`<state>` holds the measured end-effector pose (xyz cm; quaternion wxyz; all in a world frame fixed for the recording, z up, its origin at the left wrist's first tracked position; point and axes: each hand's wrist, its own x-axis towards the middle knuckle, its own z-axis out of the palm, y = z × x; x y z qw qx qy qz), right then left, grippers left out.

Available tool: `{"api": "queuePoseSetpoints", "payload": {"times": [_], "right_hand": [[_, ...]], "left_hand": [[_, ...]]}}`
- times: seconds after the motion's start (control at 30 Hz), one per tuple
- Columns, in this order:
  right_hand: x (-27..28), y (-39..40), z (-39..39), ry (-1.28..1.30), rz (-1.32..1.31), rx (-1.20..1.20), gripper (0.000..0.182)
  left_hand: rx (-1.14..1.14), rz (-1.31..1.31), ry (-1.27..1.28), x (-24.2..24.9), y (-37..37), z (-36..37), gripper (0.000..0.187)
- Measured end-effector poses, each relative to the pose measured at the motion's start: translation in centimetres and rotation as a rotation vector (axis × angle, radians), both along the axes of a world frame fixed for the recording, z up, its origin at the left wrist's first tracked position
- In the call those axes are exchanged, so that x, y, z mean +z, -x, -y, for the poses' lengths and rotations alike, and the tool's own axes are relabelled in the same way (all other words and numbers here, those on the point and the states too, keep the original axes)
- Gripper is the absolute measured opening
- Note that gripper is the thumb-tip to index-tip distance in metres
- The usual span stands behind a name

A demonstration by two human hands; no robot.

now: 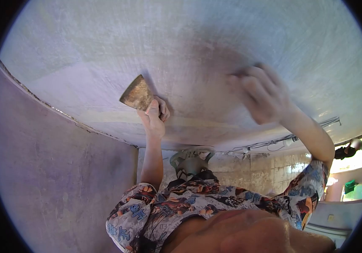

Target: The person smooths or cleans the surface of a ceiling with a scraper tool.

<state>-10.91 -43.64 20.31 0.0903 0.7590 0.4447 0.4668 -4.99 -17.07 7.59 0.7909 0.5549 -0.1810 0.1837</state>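
Observation:
My left hand (153, 119) is closed around a putty knife (138, 93). Its wide, stained blade points up and to the left, close to the pale plastered surface (84, 84). Over on the right, my right hand (265, 93) is raised in front of the same surface, blurred by motion, with its fingers curled together. Something dark shows at those fingertips, too smeared to name. A dark smudge or shadow lies on the surface between the two hands.
A purplish wall (58, 164) meets the pale surface along a rough edge at left. A green plastic chair (193, 162) stands beyond my shirt. Cables (273, 143) run along the surface's lower right. Another person (345, 152) is by a bright opening at far right.

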Motion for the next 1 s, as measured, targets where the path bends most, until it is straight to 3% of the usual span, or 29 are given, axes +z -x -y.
{"api": "queuePoseSetpoints", "payload": {"times": [0.23, 0.3, 0.43, 0.53, 0.7, 0.9, 1.0], "right_hand": [[0.9, 1.2, 2.3, 0.063, 0.021, -0.06, 0.031], [1.1, 0.4, 0.9, -0.025, -0.054, 0.035, 0.028], [1.8, -0.9, -0.7, 0.065, -0.039, 0.107, 0.027], [1.9, 0.5, 1.4, 0.108, -0.003, -0.017, 0.021], [1.9, -2.0, -2.6, 0.081, -0.027, 0.083, 0.013], [1.8, -1.0, 1.3, 0.139, 0.003, 0.002, 0.013], [1.5, -3.7, -2.5, 0.026, -0.121, 0.096, 0.024]], "left_hand": [[-0.023, -0.025, -0.003, 0.3, -0.2, 0.0, 0.045], [-0.034, -0.011, -0.001, 0.4, 0.2, 0.0, 0.044], [-0.001, -0.048, 0.021, -0.1, -0.6, -0.6, 0.045], [-0.022, -0.028, 0.031, -0.5, -0.5, -0.3, 0.046], [0.033, -0.039, 0.014, 0.0, -0.5, -0.5, 0.046], [0.025, -0.023, 0.003, 0.4, -1.1, -0.8, 0.045], [0.036, -0.015, -0.019, 0.1, -1.5, -1.2, 0.044]]}}
